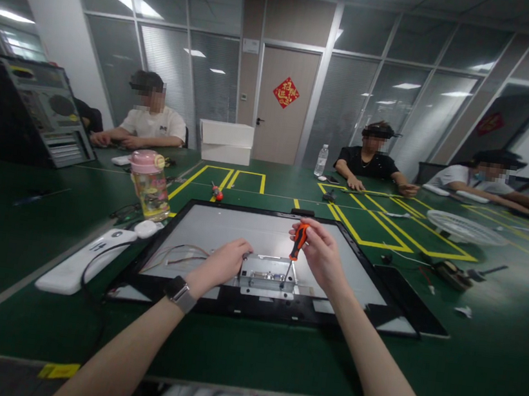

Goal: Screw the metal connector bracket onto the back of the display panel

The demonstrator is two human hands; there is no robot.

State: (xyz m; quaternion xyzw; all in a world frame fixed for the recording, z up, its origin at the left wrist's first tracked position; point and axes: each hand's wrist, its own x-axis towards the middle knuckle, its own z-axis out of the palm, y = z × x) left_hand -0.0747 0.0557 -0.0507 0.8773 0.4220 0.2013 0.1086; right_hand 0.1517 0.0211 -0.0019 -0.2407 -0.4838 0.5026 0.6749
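A flat display panel [222, 225] with a black frame lies on the green table in front of me. On its near middle part sits a silver metal bracket [259, 269] with folded edges and holes. My right hand [323, 251] grips an orange and black screwdriver [298, 241] by its handle, held nearly upright. Its shaft points down at the bracket's right side, and the tip's exact contact is too small to tell. My left hand [227, 261] holds the bracket's left edge with closed fingers. Thin wires [184, 252] run across the panel, left of the bracket.
To the left are a white power strip [85, 262], a pink-lidded bottle [149, 186] and a computer case [37, 109]. A black slab [410, 298] and a dark tool [454, 273] lie to the right. A red screwdriver [217, 192] lies beyond the panel. Several people sit around the table.
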